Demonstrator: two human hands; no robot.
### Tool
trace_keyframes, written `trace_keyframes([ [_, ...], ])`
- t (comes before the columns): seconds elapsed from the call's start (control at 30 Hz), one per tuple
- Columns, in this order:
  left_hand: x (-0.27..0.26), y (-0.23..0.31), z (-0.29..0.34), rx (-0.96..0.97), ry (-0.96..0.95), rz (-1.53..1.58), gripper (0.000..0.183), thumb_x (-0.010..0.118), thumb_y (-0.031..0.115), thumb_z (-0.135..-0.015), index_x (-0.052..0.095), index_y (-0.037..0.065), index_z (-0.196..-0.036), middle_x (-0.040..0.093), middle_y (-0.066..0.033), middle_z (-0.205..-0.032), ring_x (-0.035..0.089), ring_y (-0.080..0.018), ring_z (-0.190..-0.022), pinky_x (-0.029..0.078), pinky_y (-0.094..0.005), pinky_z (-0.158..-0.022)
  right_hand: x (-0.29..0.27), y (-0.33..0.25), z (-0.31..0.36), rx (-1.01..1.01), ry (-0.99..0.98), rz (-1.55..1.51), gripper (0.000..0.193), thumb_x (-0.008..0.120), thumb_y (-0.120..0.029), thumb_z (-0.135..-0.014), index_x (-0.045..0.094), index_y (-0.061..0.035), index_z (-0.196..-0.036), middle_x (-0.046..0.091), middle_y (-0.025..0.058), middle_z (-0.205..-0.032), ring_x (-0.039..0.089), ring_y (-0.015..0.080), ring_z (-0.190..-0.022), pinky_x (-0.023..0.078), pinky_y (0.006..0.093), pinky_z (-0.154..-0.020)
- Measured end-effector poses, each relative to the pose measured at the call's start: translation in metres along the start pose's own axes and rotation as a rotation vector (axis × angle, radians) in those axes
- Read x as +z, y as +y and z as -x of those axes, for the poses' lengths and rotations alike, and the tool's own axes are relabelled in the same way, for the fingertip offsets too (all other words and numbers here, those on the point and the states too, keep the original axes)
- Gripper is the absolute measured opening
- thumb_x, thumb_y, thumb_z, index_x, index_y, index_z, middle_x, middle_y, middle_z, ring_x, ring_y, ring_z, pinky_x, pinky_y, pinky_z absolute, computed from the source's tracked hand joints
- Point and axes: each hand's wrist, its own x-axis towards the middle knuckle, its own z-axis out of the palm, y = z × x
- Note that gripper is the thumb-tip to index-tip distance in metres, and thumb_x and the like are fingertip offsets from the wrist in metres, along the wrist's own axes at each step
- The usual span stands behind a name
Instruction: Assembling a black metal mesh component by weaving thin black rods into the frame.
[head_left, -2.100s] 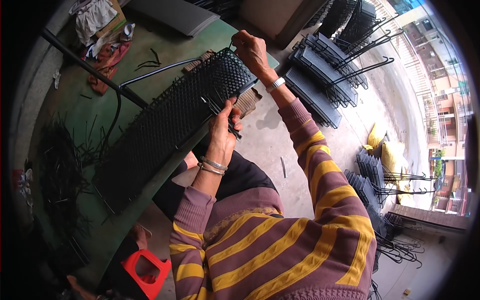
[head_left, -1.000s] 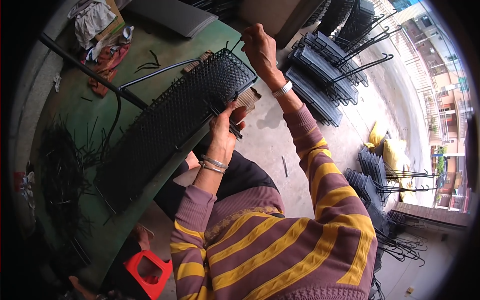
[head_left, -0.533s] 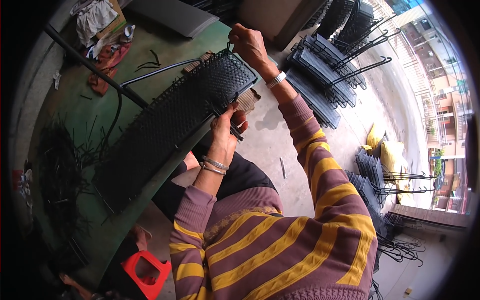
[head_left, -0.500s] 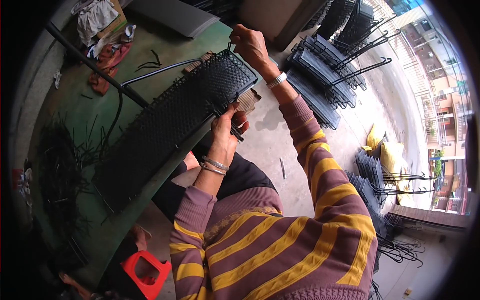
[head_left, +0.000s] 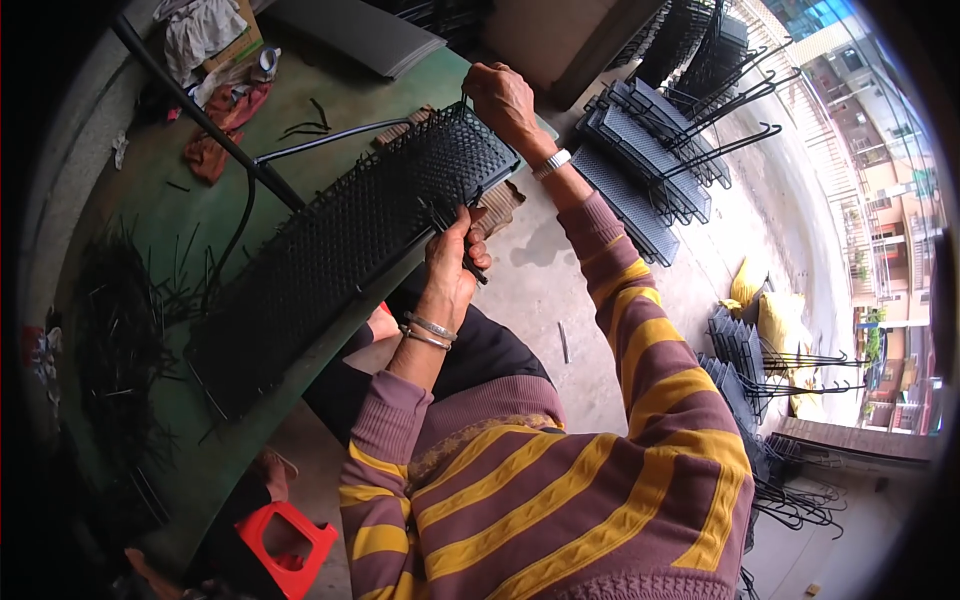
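A long black woven mesh panel (head_left: 300, 270) lies slantwise on a green table (head_left: 330, 115). At its far right corner, my right hand (head_left: 503, 105) is closed, fingertips pinched at the panel's edge beside a thin dark strip. What lies inside that pinch is mostly hidden. My left hand (head_left: 455, 262) rests by the near long edge of the panel, its fingers wrapped round a small bundle of black strips (head_left: 437, 216). The ends of the bundle stick out above the thumb and below the fingers.
A metal pole (head_left: 205, 120) and a bent bar cross the table. Loose black strips (head_left: 120, 350) pile up at the left. A red stool (head_left: 285, 545) stands low left. Black mesh racks (head_left: 640, 150) with hooked wires are stacked on the floor at right. Cardboard (head_left: 500, 208) lies under the panel.
The view has shifted slightly. My right hand stays at the panel's far corner, a little lower in the picture. The fingers of my left hand have curled closer round the strips.
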Motion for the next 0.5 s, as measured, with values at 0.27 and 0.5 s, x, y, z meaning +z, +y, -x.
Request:
trace_keyframes([
  [0.27, -0.001, 0.002, 0.0, 0.005, -0.011, -0.001, 0.027, 0.063, 0.034, -0.091, 0.061, 0.008, -0.096, 0.044, 0.0023, -0.062, 0.039, -0.008, -0.048, 0.033, -0.0243, -0.046, -0.001, 0.002, 0.011, 0.17, -0.142, 0.09, 0.011, 0.057, -0.024, -0.081, 0.065, -0.019, -0.086, 0.06, 0.018, -0.085, 0.062, 0.0361, -0.081, 0.047, 0.0452, -0.065],
  [0.5, -0.001, 0.005, 0.005, 0.056, -0.029, -0.017, 0.027, 0.062, 0.034, -0.091, 0.062, 0.009, -0.1, 0.042, 0.0035, -0.063, 0.037, -0.0066, -0.049, 0.032, -0.0232, -0.047, -0.006, -0.005, 0.008, 0.274, -0.055, 0.044, 0.028, 0.069, -0.034, -0.08, 0.065, -0.0099, -0.093, 0.063, 0.0164, -0.089, 0.063, 0.0338, -0.083, 0.048, 0.0426, -0.07],
])
